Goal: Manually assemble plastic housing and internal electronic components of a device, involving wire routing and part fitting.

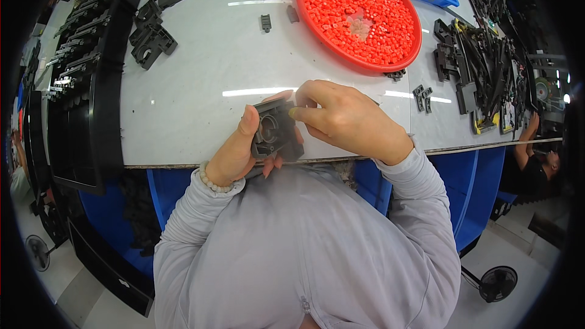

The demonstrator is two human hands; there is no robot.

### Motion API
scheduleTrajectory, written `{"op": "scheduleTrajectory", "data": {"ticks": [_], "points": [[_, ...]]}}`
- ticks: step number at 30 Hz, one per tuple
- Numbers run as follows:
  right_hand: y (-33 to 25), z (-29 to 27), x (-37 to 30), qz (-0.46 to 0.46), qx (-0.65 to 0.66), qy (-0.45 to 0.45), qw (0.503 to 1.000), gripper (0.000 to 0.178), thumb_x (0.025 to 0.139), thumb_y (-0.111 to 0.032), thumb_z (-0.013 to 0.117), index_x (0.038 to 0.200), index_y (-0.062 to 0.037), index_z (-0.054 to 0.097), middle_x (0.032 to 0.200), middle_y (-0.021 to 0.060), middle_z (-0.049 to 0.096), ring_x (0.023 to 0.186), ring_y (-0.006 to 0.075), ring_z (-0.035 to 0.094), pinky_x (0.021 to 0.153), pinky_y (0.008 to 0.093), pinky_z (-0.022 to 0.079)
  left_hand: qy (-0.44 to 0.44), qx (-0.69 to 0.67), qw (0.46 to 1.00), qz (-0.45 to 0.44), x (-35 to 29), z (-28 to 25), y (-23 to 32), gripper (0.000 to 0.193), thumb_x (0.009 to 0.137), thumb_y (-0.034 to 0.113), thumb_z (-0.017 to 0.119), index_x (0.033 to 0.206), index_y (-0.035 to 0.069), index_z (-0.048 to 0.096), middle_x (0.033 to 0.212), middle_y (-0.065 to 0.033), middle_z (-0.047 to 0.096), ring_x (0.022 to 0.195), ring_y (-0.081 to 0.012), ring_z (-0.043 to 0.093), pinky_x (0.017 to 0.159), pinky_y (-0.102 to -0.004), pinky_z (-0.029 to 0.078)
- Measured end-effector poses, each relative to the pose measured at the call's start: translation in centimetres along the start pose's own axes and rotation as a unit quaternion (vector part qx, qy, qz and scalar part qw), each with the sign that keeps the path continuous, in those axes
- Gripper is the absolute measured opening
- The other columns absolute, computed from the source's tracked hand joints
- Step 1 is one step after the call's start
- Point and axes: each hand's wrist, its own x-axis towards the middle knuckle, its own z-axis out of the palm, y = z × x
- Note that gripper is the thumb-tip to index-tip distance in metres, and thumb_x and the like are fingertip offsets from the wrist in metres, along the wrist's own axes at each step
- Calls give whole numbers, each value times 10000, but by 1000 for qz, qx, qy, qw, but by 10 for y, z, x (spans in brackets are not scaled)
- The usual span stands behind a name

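My left hand [234,152] grips a dark grey square plastic part [274,129] with a round recess, thumb on its left edge, just above the table's near edge. My right hand [341,119] reaches in from the right and pinches at the part's upper right corner with its fingertips; whatever small piece sits between those fingertips is too small to tell. A bead bracelet is on my left wrist. Both sleeves are light grey.
A round red tray [317,39] of small orange-red pieces stands at the back right on the white table [201,79]. Dark plastic parts [152,30] lie at the back left, more at the right [475,67]. A black rack [85,85] lines the left. Another person's arm [527,146] is at the far right.
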Motion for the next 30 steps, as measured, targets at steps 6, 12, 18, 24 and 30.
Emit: {"op": "scheduleTrajectory", "data": {"ticks": [6, 12, 18, 24, 30], "points": [[-1, 3, 1, 7, -1, 3, 1000, 179, 651, -5, 648, 829, -14, 632, 821, 82, 544, 739, 235, 566, 638, 330, 489, 30, 47, 998, -1, 0, 5, 3, 780, 883, 658, 234, 1363, 45, 286, 866, -103, 599, 544, -90, 550, 383, -182, 431], [0, 16, -1, 10, 45, 51, 998, 159, 686, 2, 605, 841, 26, 638, 892, 134, 574, 809, 255, 590, 696, 341, 500, 36, 50, 998, -3, 0, 4, 10, 763, 890, 653, 215, 1311, 28, 340, 834, -98, 603, 521, -85, 543, 379, -183, 423], [4, 27, -8, 63, 149, 99, 982, 177, 723, 23, 619, 895, -5, 647, 928, 123, 592, 795, 256, 605, 677, 338, 500, 20, -12, 1000, -19, 2, -5, 8, 790, 878, 672, 207, 1307, 24, 351, 826, -125, 617, 518, -88, 561, 373, -190, 428], [5, 29, -8, 90, 145, 141, 975, 239, 703, 63, 635, 919, -39, 648, 889, 91, 596, 747, 216, 605, 634, 300, 494, 10, 47, 999, -7, 4, -4, 16, 839, 852, 693, 301, 1381, 44, 259, 907, -106, 598, 652, -100, 579, 486, -220, 481], [0, 24, -3, 120, 129, 132, 975, 263, 717, 44, 649, 968, -30, 623, 889, 90, 603, 771, 209, 613, 647, 293, 494, -54, 153, 982, 91, 6, -14, 15, 822, 809, 387, 675, 1407, 56, 217, 1062, -49, 517, 881, -111, 516, 778, -273, 443]]}}
